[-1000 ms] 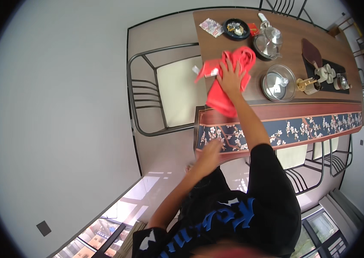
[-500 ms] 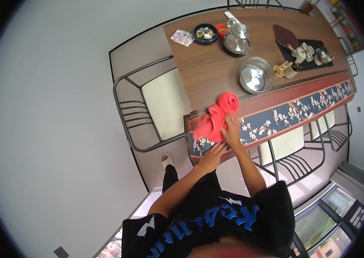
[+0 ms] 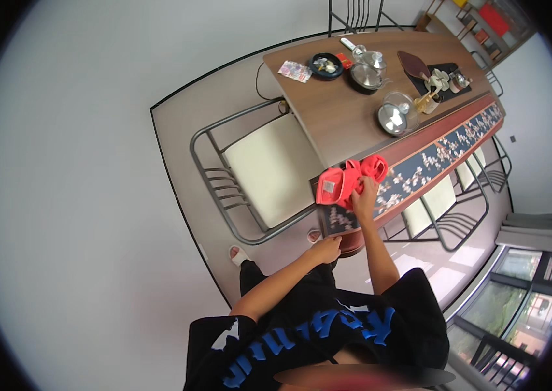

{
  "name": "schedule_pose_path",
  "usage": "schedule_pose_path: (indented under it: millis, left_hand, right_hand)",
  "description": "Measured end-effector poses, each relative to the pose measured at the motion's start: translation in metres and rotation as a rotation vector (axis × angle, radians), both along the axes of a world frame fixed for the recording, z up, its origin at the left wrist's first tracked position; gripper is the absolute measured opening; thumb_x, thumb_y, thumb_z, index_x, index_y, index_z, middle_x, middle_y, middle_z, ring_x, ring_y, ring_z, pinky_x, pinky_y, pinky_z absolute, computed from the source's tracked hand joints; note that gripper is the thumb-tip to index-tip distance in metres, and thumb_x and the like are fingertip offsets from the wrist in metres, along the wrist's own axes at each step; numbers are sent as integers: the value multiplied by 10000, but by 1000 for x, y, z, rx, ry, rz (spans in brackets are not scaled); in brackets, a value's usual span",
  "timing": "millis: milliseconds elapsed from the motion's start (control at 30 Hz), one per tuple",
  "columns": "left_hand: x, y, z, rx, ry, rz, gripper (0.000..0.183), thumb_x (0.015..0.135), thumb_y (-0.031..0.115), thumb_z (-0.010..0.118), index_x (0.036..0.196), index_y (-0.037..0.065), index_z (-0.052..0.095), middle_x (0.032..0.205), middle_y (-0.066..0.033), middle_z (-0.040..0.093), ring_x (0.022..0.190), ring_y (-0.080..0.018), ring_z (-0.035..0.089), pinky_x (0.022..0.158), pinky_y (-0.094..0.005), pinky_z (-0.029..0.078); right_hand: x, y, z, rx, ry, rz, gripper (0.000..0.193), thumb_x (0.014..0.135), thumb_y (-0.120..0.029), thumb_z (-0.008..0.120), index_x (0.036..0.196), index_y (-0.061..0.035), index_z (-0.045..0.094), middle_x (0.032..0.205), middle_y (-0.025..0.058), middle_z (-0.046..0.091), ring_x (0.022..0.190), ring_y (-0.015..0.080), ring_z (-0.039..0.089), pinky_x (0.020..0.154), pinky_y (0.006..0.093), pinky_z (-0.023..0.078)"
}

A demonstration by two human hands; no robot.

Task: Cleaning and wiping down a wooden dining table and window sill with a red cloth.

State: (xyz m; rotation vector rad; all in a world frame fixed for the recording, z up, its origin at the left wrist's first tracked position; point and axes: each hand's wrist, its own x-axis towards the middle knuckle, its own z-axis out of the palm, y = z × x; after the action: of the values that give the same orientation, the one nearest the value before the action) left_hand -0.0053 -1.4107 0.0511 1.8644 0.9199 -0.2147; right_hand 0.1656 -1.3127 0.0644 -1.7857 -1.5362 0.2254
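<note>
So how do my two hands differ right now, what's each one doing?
The right hand reaches farther out and grips the red cloth on the patterned runner. The left hand holds nothing and rests at the table's near end. Both are bare.

A home dining room: a long wooden counter (image 3: 338,111) with a floral runner (image 3: 432,159), metal-framed cushioned chairs (image 3: 263,169) along its sides, steel pots (image 3: 396,117) and a tea tray (image 3: 442,78) on top, and glazed doors (image 3: 517,306) nearby.
</note>
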Motion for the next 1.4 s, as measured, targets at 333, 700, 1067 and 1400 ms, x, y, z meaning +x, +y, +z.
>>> schedule_pose_path:
  millis: [333,700,1067,1400]
  left_hand:
    - [-357,8,95,-646,-614,860,795,918,411,664,1518,94,249,1343,-113,511,1139,-282,586,827,-449,576]
    - [-506,156,174,-507,-1213,1171,530,1002,162,549,1469,59,321,1427,-90,452,1273,-229,497,1061,-394,424]
    - [-592,401,212,-53,-1072,1233,285,969,83,586,1222,70,455,1191,-119,548,1088,-200,578,901,-352,526]
    - [-616,611,267,609,-615,712,177,933,40,587,1107,50,615,1096,-83,622,1030,-205,605,972,-345,464]
  right_hand:
    - [-283,-31,93,-323,1643,93,357,974,-242,566,1257,-31,510,1208,114,619,1064,231,650,894,388,561]
    - [-478,84,139,-418,1185,255,460,1006,-345,537,1262,38,540,1148,96,649,1018,165,626,853,298,514]
    - [-535,288,178,134,1585,-85,331,1040,-323,452,1164,-25,526,1019,90,632,806,175,649,693,345,567]
    - [-527,410,176,74,1172,-360,392,949,-223,615,1272,-41,486,986,66,623,792,98,589,710,258,491]
